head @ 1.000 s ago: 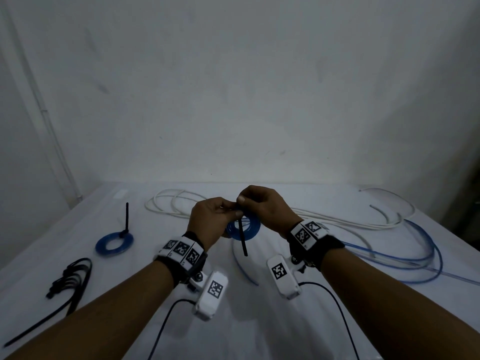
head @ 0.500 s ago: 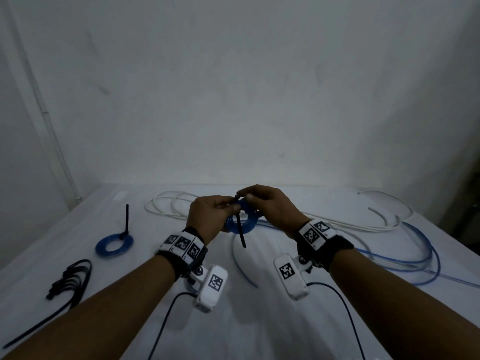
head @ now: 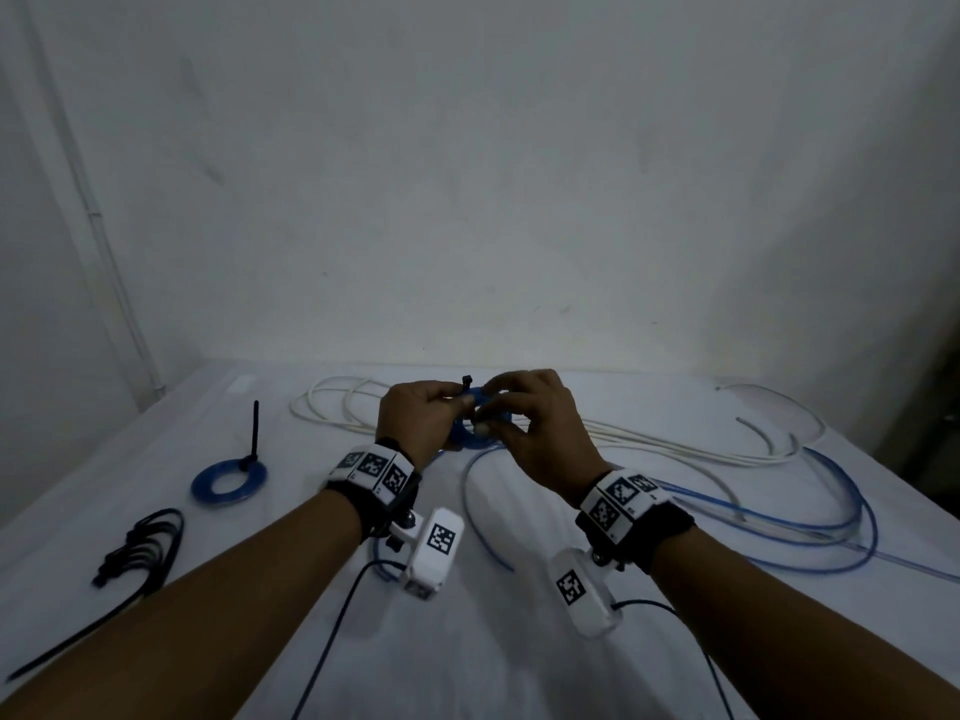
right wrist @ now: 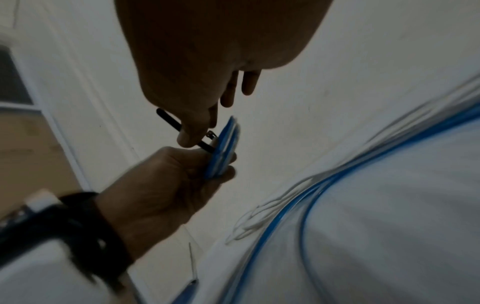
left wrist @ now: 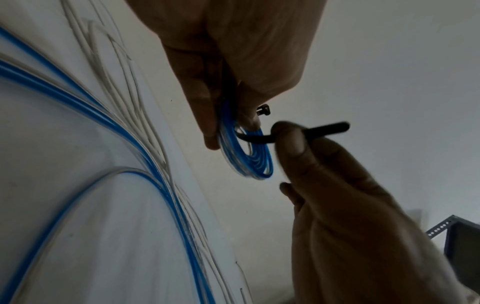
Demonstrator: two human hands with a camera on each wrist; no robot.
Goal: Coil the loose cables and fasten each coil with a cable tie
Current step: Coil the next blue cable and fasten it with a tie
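Observation:
My left hand (head: pixel 457 407) grips a small blue cable coil (head: pixel 467 441) and holds it on edge above the white table (head: pixel 467 667). A black cable tie (head: pixel 466 381) runs through the coil, its head sticking up beside my left thumb. In the left wrist view the coil (left wrist: pixel 249 162) sits between my left fingers, and my right hand (left wrist: pixel 285 139) pinches the tie's strap (left wrist: pixel 257 139), whose tail points away past the fingers. The right wrist view shows the same pinch on the tie (right wrist: pixel 168 119) next to the coil (right wrist: pixel 223 150). The tie's tail is outside its head.
A tied blue coil (head: pixel 228 479) with an upright tie tail lies at the left. A bundle of black cable ties (head: pixel 140 543) lies near the left edge. Loose white cable (head: pixel 675 449) and loose blue cable (head: pixel 831 522) sprawl across the back and right. A wall stands behind.
The hands have lifted and tilted the coil. The tie's tail, which hung down below the coil, is now bent round and pinched by my right hand, with the head pointing up.

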